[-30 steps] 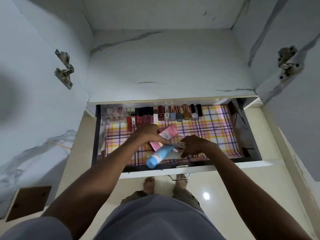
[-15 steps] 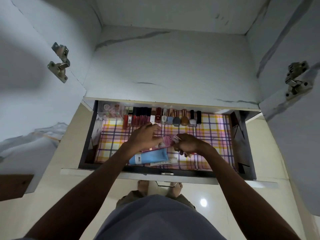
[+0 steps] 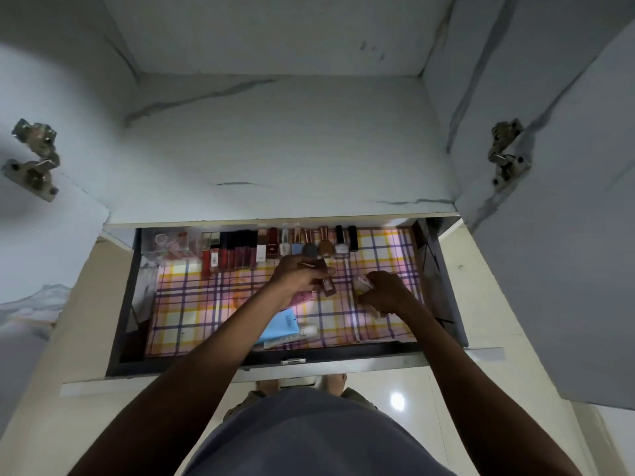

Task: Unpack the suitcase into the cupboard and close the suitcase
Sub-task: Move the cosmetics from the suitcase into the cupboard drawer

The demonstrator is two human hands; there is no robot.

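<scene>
Over the open drawer (image 3: 132,304), the left hand (image 3: 302,274) pinches a brownish cosmetic tube (image 3: 328,286), long axis pointing toward the person. The right hand (image 3: 386,292) curls round a small pale item (image 3: 365,283).

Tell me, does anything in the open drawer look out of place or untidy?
Yes, slightly. The bottles stand in a neat row along the back of the drawer, but the blue tube lies flat and slanted near the front edge, apart from that row. Nothing looks spilled or broken.
</scene>
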